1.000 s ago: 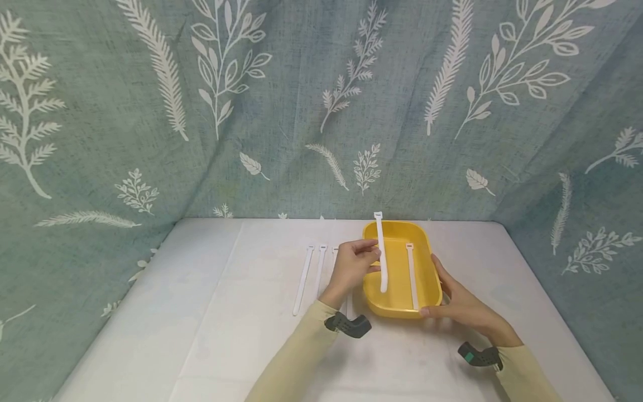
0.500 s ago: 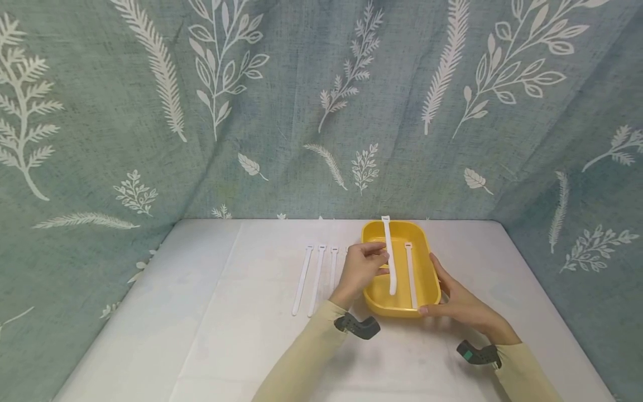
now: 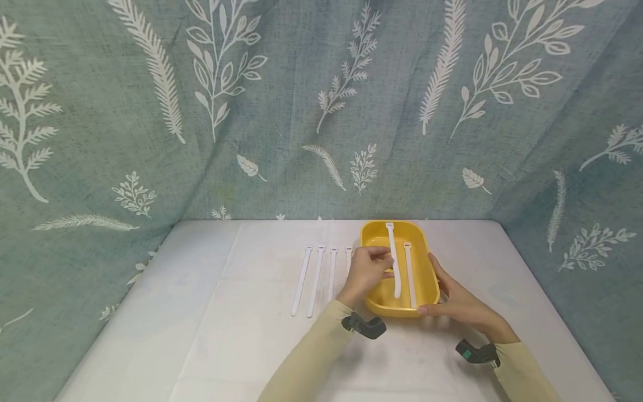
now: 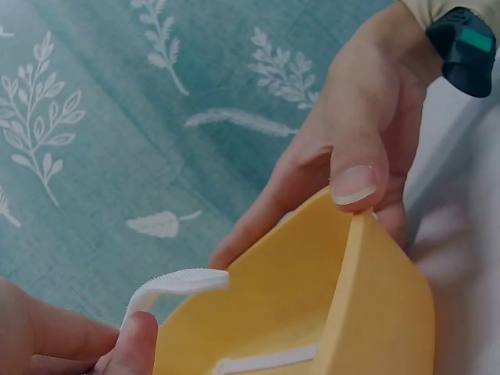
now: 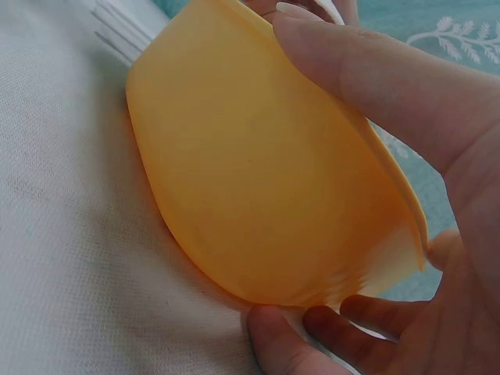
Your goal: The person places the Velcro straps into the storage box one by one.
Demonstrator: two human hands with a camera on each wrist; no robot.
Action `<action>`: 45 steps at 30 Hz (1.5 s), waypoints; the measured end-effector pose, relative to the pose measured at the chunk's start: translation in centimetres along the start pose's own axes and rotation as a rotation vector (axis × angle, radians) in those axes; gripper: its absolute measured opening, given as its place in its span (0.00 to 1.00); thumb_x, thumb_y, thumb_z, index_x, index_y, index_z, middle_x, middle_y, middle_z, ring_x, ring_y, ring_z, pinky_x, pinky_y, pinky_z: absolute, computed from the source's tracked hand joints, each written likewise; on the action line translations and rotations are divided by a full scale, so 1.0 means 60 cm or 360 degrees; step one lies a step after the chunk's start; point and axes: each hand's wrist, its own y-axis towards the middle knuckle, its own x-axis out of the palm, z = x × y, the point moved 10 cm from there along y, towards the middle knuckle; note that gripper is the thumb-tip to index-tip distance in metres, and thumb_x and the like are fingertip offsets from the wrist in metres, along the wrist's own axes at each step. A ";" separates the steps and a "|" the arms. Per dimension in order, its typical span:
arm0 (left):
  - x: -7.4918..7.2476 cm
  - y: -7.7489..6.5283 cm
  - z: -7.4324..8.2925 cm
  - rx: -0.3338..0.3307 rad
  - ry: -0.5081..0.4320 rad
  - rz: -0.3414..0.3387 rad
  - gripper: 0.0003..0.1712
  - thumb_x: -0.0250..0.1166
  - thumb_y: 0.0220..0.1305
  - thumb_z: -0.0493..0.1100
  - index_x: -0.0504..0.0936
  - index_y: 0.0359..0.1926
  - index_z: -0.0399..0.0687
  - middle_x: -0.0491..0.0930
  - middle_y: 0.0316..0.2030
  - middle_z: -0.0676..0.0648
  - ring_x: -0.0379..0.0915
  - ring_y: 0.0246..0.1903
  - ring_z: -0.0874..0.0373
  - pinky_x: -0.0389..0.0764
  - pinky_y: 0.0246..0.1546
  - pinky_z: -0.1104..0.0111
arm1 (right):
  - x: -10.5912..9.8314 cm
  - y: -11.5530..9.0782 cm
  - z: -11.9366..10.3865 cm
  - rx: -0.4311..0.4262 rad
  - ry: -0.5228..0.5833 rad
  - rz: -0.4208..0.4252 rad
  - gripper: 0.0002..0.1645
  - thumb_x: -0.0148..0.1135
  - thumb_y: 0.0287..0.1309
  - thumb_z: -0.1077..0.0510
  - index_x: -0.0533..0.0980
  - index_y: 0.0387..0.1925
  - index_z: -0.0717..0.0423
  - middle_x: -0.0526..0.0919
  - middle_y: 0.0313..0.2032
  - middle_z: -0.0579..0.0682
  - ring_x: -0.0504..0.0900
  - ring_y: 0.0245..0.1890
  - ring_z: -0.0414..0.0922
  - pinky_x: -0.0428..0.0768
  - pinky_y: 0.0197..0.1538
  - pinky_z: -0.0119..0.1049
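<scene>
In the head view, my left hand [image 3: 365,272] pinches a white cable tie [image 3: 394,251] by its middle, over the left part of a yellow tray [image 3: 394,312]. The tie's slotted head points away from me. My right hand [image 3: 462,304] grips the tray's right side near the front corner. In the right wrist view the thumb [image 5: 351,66] lies over the rim and the fingertips curl at the outer wall. A second cable tie [image 3: 409,276] lies lengthwise inside the tray. In the left wrist view the pinched tie [image 4: 180,281] bends above the tray.
Several more white cable ties [image 3: 316,282] lie side by side on the white tablecloth [image 3: 241,335], left of the tray. My left hand partly hides the nearest one [image 3: 349,258]. A green leaf-patterned curtain [image 3: 281,111] stands behind the table and at both sides.
My left hand has moved right and toward me with the cable tie, which is now lower over the tray. My right hand keeps its grip on the tray.
</scene>
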 end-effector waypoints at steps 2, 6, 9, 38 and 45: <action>0.002 0.001 -0.001 0.0002 0.0020 0.0002 0.15 0.66 0.68 0.32 0.85 0.54 0.33 0.84 0.41 0.42 0.82 0.33 0.61 0.90 0.36 0.69 | 0.000 0.000 0.000 0.0004 -0.0005 0.0003 0.80 0.79 0.50 0.46 0.26 0.82 0.40 0.36 0.84 0.57 0.40 0.81 0.71 0.49 0.72 0.80; 0.008 0.005 -0.006 -0.0007 0.0048 0.0005 0.15 0.66 0.67 0.31 0.85 0.54 0.32 0.84 0.40 0.43 0.82 0.31 0.61 0.90 0.34 0.69 | -0.001 0.001 -0.002 0.0004 -0.0014 0.0008 0.80 0.80 0.50 0.45 0.27 0.83 0.40 0.36 0.84 0.57 0.40 0.81 0.71 0.49 0.73 0.80; 0.013 0.007 -0.011 -0.0024 0.0062 0.0003 0.16 0.65 0.66 0.30 0.85 0.54 0.32 0.84 0.40 0.43 0.82 0.29 0.61 0.90 0.33 0.69 | -0.002 0.000 -0.005 -0.0003 -0.0021 0.0005 0.81 0.80 0.50 0.45 0.26 0.82 0.40 0.36 0.84 0.58 0.41 0.81 0.71 0.49 0.73 0.80; 0.040 0.019 -0.035 -0.0066 0.0254 -0.0001 0.18 0.64 0.64 0.28 0.83 0.54 0.27 0.85 0.36 0.45 0.88 0.25 0.58 0.89 0.29 0.70 | 0.000 0.000 -0.004 -0.0025 0.0011 -0.0013 0.79 0.78 0.52 0.46 0.25 0.82 0.39 0.35 0.84 0.58 0.40 0.81 0.72 0.48 0.71 0.82; 0.045 0.020 -0.039 -0.0093 0.0385 0.0007 0.16 0.65 0.64 0.29 0.84 0.52 0.29 0.88 0.37 0.43 0.88 0.25 0.58 0.88 0.29 0.73 | 0.001 0.001 -0.001 -0.0012 0.0024 -0.0017 0.79 0.78 0.53 0.45 0.25 0.82 0.39 0.34 0.84 0.57 0.39 0.81 0.72 0.47 0.71 0.83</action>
